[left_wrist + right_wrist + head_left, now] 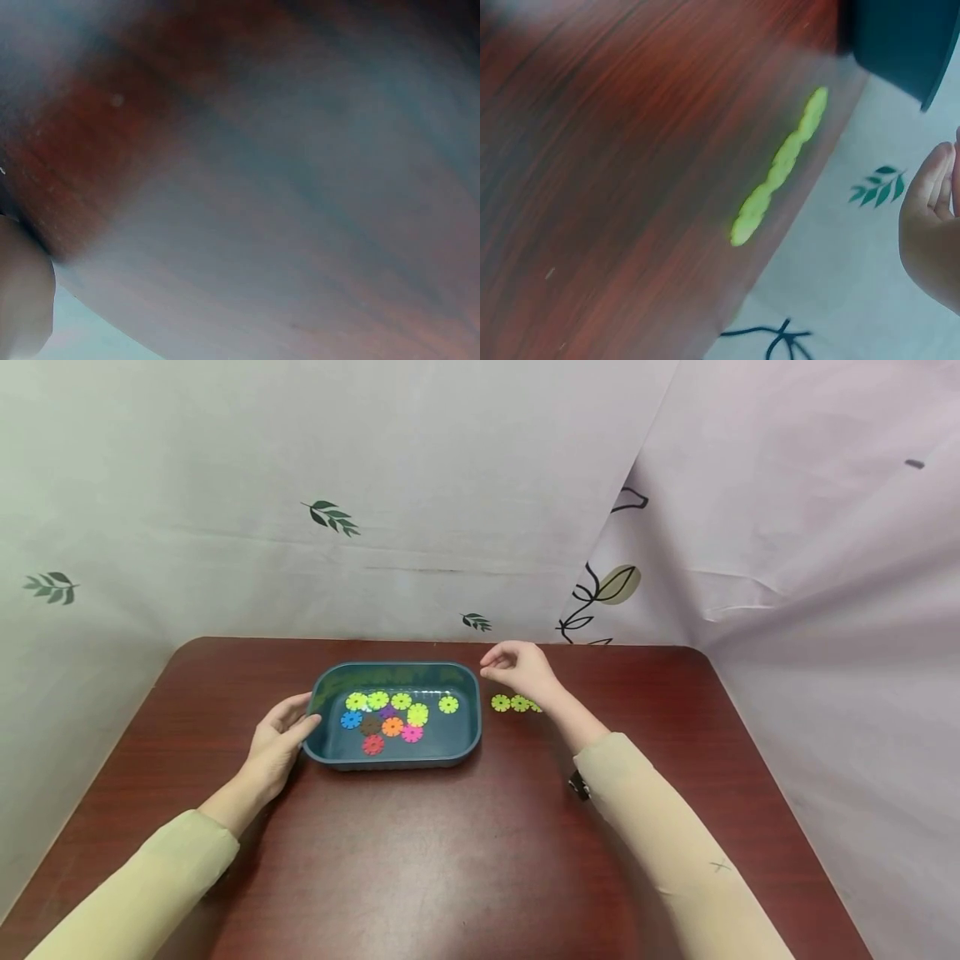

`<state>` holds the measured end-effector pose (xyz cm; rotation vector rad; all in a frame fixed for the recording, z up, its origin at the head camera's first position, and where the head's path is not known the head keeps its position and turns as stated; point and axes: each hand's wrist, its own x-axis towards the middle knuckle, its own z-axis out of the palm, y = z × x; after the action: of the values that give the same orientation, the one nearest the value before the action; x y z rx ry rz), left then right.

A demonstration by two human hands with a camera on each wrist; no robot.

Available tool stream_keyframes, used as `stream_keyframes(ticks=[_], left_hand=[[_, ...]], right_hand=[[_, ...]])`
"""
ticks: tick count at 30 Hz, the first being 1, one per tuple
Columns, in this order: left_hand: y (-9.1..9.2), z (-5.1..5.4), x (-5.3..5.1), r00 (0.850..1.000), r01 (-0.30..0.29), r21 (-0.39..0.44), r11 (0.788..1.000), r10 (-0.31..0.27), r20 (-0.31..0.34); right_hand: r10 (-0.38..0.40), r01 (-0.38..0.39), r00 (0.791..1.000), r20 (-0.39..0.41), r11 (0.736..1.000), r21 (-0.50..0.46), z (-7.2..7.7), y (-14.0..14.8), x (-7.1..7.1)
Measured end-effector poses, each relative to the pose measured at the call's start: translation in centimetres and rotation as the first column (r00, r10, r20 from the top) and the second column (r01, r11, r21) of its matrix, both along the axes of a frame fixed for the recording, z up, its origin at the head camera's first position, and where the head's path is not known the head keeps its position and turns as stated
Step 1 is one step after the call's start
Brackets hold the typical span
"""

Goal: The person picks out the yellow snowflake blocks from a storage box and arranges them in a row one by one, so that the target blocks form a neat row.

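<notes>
A dark blue plastic tray stands on the table, holding several flower-shaped notched discs. Most of the discs are yellow, like the one at the tray's right; a blue disc, an orange disc and a red disc lie among others. My left hand grips the tray's left rim, thumb on top. Just beyond the right rim hovers my right hand, thumb and forefinger loosely bent, with nothing visible between them. Beneath that wrist lies a row of yellow discs, partly hidden in the head view.
The brown wooden table ends at a pale curtain with leaf prints, close behind the tray. A small dark object shows beneath the right sleeve. The left wrist view is mostly blurred tabletop.
</notes>
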<state>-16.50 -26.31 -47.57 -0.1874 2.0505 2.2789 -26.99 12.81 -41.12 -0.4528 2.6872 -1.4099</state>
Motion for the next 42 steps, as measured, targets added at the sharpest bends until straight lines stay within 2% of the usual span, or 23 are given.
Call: stream_keyframes(ticks=[13, 22, 30, 36, 42], left_hand=[[-0.1, -0.1, 0.0, 1.000, 0.001, -0.008, 1.000, -0.001, 0.007], [-0.1, -0.1, -0.1, 1.000, 0.004, -0.032, 0.999, -0.004, 0.008], [0.0, -0.1, 0.0, 1.000, -0.002, -0.010, 1.000, 0.002, 0.001], [0.0, -0.2, -0.1, 1.000, -0.009, 0.000, 1.000, 0.009, -0.017], [0.0, -0.2, -0.1, 1.000, -0.009, -0.007, 1.000, 0.009, -0.017]], right_hand=[[0.095, -0.094, 0.995, 0.013, 0.995, -0.032, 0.1, -4.3, 0.7], [0.135, -0.133, 0.990, 0.030, 0.990, -0.047, -0.3, -6.2, 0.9], [0.178, -0.176, 0.982, 0.065, 0.984, -0.026, -0.3, -7.5, 1.0], [0.261, -0.264, 0.962, 0.077, 0.964, 0.034, -0.5, -8.1, 1.0], [0.371, -0.381, 0.924, 0.090, 0.913, 0.148, -0.7, -8.6, 0.7]])
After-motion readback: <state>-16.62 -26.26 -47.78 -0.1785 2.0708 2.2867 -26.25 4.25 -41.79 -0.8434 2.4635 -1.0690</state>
